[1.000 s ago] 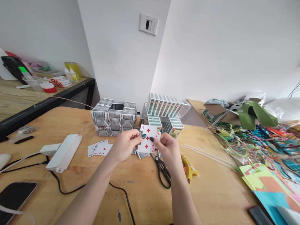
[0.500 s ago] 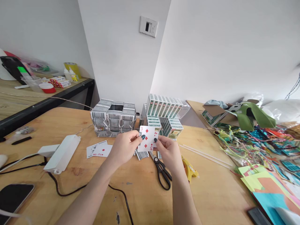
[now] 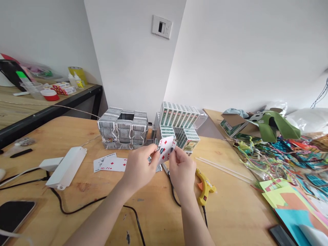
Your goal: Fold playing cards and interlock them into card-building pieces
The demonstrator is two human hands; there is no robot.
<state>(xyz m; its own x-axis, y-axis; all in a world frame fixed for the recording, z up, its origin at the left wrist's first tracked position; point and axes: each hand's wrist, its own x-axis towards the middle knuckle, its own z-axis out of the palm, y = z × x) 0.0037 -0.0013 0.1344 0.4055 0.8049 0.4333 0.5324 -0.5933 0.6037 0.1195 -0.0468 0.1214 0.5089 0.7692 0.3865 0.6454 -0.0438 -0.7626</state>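
Note:
Playing cards [image 3: 166,147] are held up between my two hands, the three of diamonds in front and another card showing at its right edge. My left hand [image 3: 142,162] pinches their left side, and my right hand [image 3: 183,165] grips the right side. The cards are tilted and slightly bent. More playing cards [image 3: 116,164] lie face up on the table left of my left hand. Beneath my hands are black-handled scissors [image 3: 174,194], partly covered by my right hand. Just right of that hand rests a yellow glue gun [image 3: 205,186].
Behind stand a block built of folded cards [image 3: 123,131] and stacked card boxes [image 3: 178,116]. Two glue sticks [image 3: 222,170] lie to the right, beside coloured papers [image 3: 289,198] and craft scraps. A white power box [image 3: 68,167] with black cables sits at left.
The cards have turned from nearly flat-facing to tilted and bent. My right hand has shifted slightly left, uncovering more of the glue gun and hiding more of the scissors.

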